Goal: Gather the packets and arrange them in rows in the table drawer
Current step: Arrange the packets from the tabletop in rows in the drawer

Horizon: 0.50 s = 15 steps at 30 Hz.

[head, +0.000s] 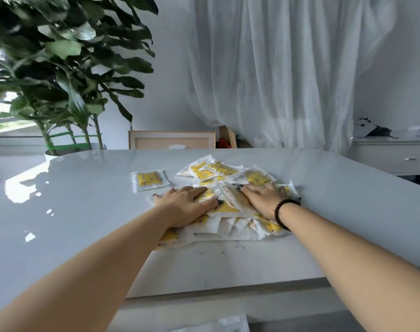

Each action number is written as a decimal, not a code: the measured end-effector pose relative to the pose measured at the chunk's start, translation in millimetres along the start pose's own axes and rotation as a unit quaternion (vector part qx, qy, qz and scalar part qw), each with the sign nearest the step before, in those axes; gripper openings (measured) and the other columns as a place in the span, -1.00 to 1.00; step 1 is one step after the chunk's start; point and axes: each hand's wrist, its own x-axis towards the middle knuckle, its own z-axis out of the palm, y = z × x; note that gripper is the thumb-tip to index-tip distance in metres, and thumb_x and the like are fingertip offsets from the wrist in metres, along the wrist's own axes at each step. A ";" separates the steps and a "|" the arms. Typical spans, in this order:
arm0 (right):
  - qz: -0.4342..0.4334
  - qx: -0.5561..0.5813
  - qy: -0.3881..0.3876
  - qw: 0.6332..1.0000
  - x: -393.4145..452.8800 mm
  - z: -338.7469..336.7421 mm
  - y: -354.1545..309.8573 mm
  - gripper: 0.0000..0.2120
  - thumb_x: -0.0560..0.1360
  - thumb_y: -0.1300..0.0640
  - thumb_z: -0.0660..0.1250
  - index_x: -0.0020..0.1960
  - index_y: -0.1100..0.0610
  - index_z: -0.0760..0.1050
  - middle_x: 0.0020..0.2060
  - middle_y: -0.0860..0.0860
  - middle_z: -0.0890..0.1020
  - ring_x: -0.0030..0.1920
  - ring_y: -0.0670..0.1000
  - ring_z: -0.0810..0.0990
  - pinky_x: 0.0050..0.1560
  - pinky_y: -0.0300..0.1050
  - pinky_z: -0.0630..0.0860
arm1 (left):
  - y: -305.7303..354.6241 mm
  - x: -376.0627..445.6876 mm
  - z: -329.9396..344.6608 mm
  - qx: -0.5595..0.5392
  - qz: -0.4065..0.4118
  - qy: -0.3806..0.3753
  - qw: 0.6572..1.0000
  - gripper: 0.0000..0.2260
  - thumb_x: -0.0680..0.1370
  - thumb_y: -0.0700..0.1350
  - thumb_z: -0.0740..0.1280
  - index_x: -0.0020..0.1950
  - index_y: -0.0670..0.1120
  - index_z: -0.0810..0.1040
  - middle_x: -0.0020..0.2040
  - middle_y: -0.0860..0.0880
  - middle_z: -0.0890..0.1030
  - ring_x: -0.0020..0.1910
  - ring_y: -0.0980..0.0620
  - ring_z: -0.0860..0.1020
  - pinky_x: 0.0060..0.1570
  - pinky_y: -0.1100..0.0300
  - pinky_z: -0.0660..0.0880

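Pressing flat on the packet pile (228,188) mid-counter (84,200), left hand (187,207) and right hand (264,200) are spread open — nothing gripped. Slippery packets may be scattered off the glossy edge; one stray packet (149,179) missed.

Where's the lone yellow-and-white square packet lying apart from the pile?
In the head view, the lone yellow-and-white square packet lies flat on the glossy white table, left of the packet pile and just beyond the left hand.

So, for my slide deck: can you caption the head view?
Both hands, left hand and right hand, press flat on a pile of yellow-and-white packets on a glossy white table.
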 end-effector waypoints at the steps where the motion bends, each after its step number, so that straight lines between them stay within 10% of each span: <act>1: 0.008 0.010 -0.004 1.000 -6.9 -0.1 -2.9 -0.42 0.40 -0.43 -0.23 0.34 -0.41 0.25 0.51 0.04 0.15 0.51 0.20 0.02 0.46 0.23 -0.07 | 0.2 -6.9 -0.2 0.002 0.000 0.003 1.000 -0.26 0.31 0.54 -0.13 0.47 0.37 0.11 0.54 0.17 0.16 0.51 -0.06 0.16 0.38 -0.23 0.10; 8: 0.053 0.038 0.060 0.996 -37.1 -4.2 -16.6 -0.38 0.40 -0.36 -0.09 0.33 -0.17 0.40 0.43 0.07 0.27 0.40 0.20 0.26 0.41 0.18 0.14 | -3.0 -33.2 -13.8 -0.209 0.047 0.056 0.975 -0.10 0.18 0.56 0.04 0.49 0.25 0.19 0.53 0.02 0.18 0.50 -0.03 0.17 0.46 -0.15 0.09; 15: 0.040 0.079 0.118 0.989 14.5 -28.8 -16.0 -0.49 0.51 -0.09 0.19 0.42 0.03 0.28 0.38 0.11 0.24 0.38 0.17 0.21 0.29 0.08 0.28 | -7.5 22.5 -37.1 -0.228 0.024 0.130 0.965 -0.49 0.58 0.24 0.12 0.48 0.08 0.29 0.50 -0.07 0.21 0.40 -0.17 0.32 0.31 0.02 0.25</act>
